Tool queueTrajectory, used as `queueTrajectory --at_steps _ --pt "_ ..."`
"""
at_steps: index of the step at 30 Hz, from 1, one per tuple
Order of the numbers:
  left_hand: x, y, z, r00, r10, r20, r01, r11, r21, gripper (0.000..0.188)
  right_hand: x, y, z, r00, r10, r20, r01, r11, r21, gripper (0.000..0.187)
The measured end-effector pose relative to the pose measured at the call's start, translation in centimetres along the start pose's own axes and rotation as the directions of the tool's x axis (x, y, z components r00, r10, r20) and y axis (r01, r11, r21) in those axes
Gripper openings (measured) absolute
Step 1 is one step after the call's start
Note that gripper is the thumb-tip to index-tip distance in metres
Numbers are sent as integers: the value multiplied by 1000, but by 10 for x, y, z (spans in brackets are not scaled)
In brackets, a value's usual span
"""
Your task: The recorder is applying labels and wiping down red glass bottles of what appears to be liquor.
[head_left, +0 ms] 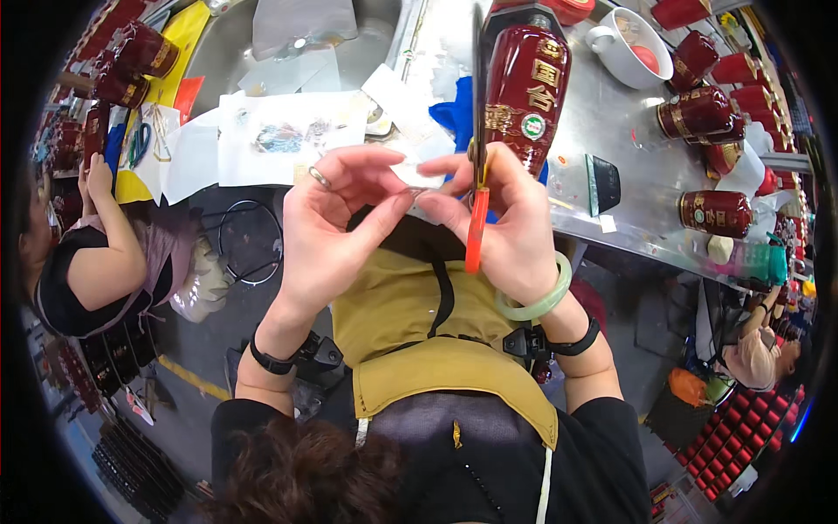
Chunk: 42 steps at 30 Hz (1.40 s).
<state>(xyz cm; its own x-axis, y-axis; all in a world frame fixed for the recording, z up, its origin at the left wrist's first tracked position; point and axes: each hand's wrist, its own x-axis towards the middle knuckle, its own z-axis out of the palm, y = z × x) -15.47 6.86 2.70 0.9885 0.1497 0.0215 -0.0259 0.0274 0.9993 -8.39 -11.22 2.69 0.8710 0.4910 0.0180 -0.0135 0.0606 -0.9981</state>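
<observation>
In front of my apron, both hands meet over the near edge of the metal table. My left hand (323, 231), with a ring on one finger, is closed in a thumb-and-finger pinch. Its tips nearly touch those of my right hand (513, 231), and a tiny thin piece between them is too small to name. My right hand also keeps a pair of orange-handled scissors (477, 231) against its palm, the long dark blades pointing away from me. Just beyond it, a dark red glossy bottle (528, 83) with gold lettering lies on a blue cloth (454, 113).
White paper sheets (288, 131) lie left of my hands, before a metal sink (218, 52). To the right are a white mug (630, 48), a small black piece (603, 183) and more red bottles (716, 214). Co-workers sit at the left (105, 244) and right (755, 354).
</observation>
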Motion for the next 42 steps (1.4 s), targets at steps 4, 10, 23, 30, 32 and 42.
queueTrajectory --at_steps 4,10,23,30,32,42 --pt "4 2 -5 961 -65 -268 -10 962 -271 35 3 -3 -2 996 -39 -81 36 998 -44 47" --pt "10 3 -4 908 -107 -405 -157 809 -566 33 -22 16 -1 946 226 233 -201 971 -127 55" --pt "7 -14 -7 867 -112 -486 -215 795 -567 27 -21 37 28 884 288 367 -258 957 -130 67" --pt "5 -14 -7 856 -90 -509 -251 788 -562 26 -21 42 32 888 307 343 -283 952 -120 58" --pt "4 -15 -8 861 -77 -503 -258 786 -561 27 -21 39 33 884 321 339 -297 947 -121 52" --pt "0 -14 -13 863 -58 -503 -272 784 -558 27 -20 37 36 867 367 338 -343 930 -132 47"
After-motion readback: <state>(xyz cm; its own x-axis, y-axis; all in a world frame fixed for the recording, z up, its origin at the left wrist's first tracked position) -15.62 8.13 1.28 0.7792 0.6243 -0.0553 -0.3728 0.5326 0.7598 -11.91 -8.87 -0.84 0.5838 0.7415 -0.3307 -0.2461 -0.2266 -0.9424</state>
